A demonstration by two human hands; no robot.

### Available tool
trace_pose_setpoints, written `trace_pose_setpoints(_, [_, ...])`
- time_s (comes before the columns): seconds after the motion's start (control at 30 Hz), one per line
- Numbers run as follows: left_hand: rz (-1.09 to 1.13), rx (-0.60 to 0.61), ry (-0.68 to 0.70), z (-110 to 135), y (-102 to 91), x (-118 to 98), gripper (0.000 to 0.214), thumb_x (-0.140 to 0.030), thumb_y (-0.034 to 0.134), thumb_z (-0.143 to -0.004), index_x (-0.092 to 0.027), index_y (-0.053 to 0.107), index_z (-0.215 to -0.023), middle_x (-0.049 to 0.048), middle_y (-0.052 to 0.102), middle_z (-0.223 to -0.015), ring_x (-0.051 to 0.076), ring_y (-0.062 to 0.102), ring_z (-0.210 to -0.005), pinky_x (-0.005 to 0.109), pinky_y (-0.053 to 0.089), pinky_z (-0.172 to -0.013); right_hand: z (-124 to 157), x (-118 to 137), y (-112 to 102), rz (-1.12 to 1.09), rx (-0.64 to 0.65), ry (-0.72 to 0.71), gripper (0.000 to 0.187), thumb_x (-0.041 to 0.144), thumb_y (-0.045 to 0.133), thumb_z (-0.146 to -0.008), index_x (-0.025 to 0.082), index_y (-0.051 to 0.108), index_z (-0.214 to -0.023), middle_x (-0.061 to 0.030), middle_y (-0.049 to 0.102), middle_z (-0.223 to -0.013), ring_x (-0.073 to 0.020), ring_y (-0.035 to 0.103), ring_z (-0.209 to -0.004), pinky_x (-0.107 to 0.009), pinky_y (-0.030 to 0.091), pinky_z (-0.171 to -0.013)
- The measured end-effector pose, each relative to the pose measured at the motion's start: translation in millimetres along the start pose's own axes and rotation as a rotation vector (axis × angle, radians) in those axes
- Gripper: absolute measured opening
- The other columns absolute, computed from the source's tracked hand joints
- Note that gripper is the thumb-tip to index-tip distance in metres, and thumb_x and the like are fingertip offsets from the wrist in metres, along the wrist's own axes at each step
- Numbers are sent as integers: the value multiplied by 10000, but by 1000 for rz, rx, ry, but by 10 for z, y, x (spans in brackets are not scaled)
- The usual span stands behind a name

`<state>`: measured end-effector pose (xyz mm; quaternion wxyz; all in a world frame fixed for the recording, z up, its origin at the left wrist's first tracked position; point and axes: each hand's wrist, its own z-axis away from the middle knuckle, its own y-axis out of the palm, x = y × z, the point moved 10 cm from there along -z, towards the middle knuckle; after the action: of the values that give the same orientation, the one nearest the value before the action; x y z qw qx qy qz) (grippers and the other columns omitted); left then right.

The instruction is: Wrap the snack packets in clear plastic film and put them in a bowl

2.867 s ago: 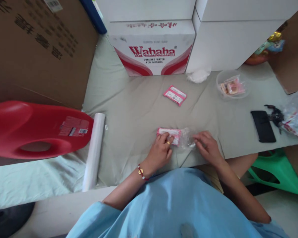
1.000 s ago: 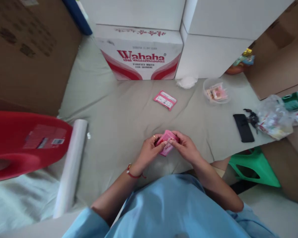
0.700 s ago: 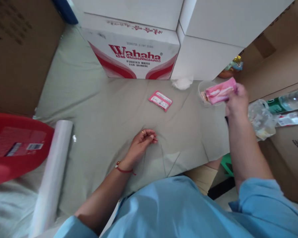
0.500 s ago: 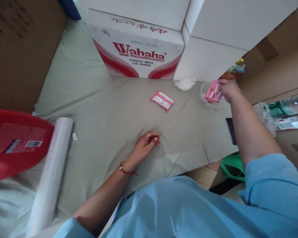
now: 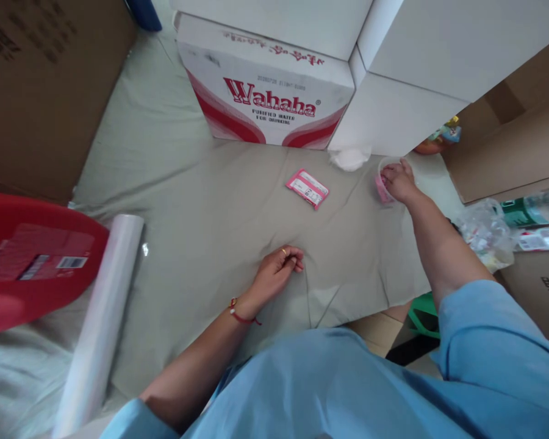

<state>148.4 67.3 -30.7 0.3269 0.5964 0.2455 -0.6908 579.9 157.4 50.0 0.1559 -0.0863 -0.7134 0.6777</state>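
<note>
On the cloth-covered table rests my left hand [image 5: 280, 268], its fingers loosely curled in with nothing visible in them. My right hand [image 5: 399, 180] reaches over the rim of a small clear plastic tub [image 5: 387, 162]. A pink packet [image 5: 383, 190] is inside the tub, its upper edge at my curled right fingers; part of it is hidden by the hand. Another flat pink-and-white packet [image 5: 308, 188] lies on the cloth between my two hands, touched by neither. Beside the tub is a crumpled white tissue or thin bag [image 5: 350, 158].
A Wahaha water carton [image 5: 274, 103] and white boxes [image 5: 388, 113] line the back. To the left are a red plastic object [image 5: 32, 262], a clear-film roll [image 5: 103, 317] and a brown carton [image 5: 50, 97]. Plastic bottles [image 5: 537, 207] and a clear bag [image 5: 485, 235] sit at right.
My right hand has moved down and left, bringing the pink packet from above the tub into it. The left hand stays in place on the cloth. The view has shifted slightly.
</note>
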Motion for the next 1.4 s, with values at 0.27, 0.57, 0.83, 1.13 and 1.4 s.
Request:
trace_pose_setpoints(0.27, [77,-22,-10,1,2,34,183,-348,654,-912,-202,692,-1017,35,721,-894,180,703,-786,340,554,-781,179,-235,-554,4,-229,118,219,149,588,-926,143,758,-1063,-174,670,-1094,-250,566,-1012,-412,391,-971])
trace_pose_setpoints(0.57, [99,-1,-34,12,15,26,176,-320,651,-916,-196,686,-1035,36,714,-903,182,703,-808,349,564,-810,134,463,-546,75,-223,-16,280,160,549,-911,168,777,-1072,-137,722,-1048,-269,633,-954,-399,472,-863])
trace_pose_setpoints(0.83, [138,8,-34,-3,21,38,177,-326,666,-899,-191,681,-1013,32,712,-875,177,697,-804,336,550,-795,-305,1279,-77,63,-90,-42,268,136,578,-968,167,743,-1176,-204,657,-1260,-338,651,-1087,-467,495,-923])
trace_pose_setpoints(1.13, [209,-2,-36,-6,17,50,270,-402,763,-855,-187,699,-1006,36,699,-899,164,658,-806,322,555,-781,5,1131,-378,-394,-197,34,154,342,692,-896,193,727,-885,-81,683,-803,-215,630,-752,-359,521,-708])
trace_pose_setpoints(1.4, [440,-167,44,17,-138,-35,606,-675,733,-872,-230,564,-1248,74,648,-1184,161,672,-863,280,556,-677,1915,1958,467,-1337,181,141,280,530,766,-844,255,713,-847,30,564,-639,-125,463,-542,-273,398,-541])
